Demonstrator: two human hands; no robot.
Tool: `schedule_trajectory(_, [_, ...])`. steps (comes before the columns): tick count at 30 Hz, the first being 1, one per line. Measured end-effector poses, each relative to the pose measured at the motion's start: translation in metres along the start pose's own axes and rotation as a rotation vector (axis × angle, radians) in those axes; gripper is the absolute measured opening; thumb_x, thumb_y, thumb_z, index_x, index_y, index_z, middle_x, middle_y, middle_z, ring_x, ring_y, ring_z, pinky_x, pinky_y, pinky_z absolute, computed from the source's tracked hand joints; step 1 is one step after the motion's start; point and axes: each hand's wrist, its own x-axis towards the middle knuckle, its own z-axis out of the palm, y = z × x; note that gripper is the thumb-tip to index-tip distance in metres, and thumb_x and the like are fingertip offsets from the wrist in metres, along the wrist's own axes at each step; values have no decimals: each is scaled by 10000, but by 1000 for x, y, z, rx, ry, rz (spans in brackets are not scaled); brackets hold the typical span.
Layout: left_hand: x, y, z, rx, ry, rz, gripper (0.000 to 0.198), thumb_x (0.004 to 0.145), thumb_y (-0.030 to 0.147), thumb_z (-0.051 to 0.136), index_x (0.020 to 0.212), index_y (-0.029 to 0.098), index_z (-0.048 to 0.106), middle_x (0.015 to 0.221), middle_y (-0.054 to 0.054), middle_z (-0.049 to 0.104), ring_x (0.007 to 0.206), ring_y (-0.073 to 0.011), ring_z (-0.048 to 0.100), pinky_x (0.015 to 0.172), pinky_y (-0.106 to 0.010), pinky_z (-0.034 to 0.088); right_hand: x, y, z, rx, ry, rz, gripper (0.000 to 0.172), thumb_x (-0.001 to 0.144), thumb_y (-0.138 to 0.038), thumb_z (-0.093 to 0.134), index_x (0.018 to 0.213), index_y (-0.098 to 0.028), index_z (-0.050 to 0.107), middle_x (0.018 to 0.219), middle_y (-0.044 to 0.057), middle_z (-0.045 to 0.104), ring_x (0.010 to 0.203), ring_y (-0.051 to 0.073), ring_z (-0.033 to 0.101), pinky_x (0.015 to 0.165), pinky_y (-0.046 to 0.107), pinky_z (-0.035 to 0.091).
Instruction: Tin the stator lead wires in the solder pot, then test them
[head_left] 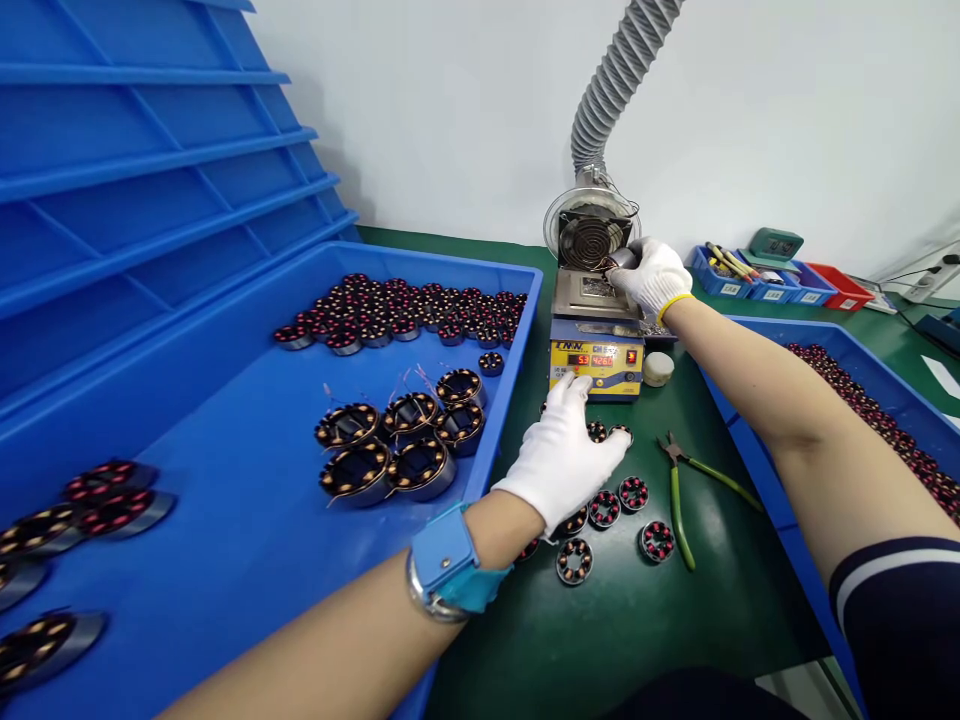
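My right hand [651, 276], in a white glove with a yellow cuff edge, grips a ring-shaped coil part [621, 262] over the metal top of the yellow and blue solder pot [598, 365]. Its red digits are lit. My left hand [564, 450], also gloved in white, is spread with its fingertips at the front of the pot. Small coil rings lie under and around it, partly hidden by the glove. Nearer me on the green table are more rings with red [657, 541] and copper [574, 561] windings.
A large blue tray [517, 350] with many coil rings fills the left. Green-handled cutters [677, 500] and a round white tin [658, 369] lie right of centre. Another blue tray [780, 325] is at the right. A grey duct [619, 85] hangs behind the pot.
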Motion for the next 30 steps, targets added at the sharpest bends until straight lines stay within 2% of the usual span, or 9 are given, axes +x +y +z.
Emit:
schedule_trajectory(8, [0, 0, -1, 10, -8, 11, 760, 762, 436, 641, 1424, 152, 397, 1564, -141, 307, 1278, -331, 522, 1070, -432, 431, -3, -3, 0, -22, -7, -9, 457, 705, -449, 651, 1100, -219, 667, 1058, 93, 700, 1013, 342, 642, 876, 466, 517])
schedule_trajectory(15, [0, 2, -1, 8, -31, -8, 750, 765, 429, 644, 1424, 166, 400, 1537, -138, 356, 1256, -333, 541, 1047, -439, 449, -3, -3, 0, -19, -10, 15, 499, 693, -451, 658, 1133, -213, 661, 1082, 93, 692, 1019, 324, 640, 884, 446, 512])
schedule_trajectory(20, [0, 3, -2, 8, -39, -13, 760, 768, 428, 638, 1431, 155, 388, 1522, -139, 377, 1256, -333, 540, 1045, -441, 449, -1, -3, -3, 3, 11, -8, 533, 725, -452, 627, 1174, -165, 634, 1123, 119, 661, 1035, 304, 623, 903, 437, 487])
schedule_trajectory(30, [0, 1, -1, 14, -36, -9, 762, 767, 430, 633, 1432, 149, 386, 1517, -146, 385, 1250, -336, 544, 1061, -447, 436, -2, 1, 4, -49, 16, -32, 483, 695, -455, 664, 1119, -224, 670, 1053, 94, 696, 994, 346, 644, 848, 469, 527])
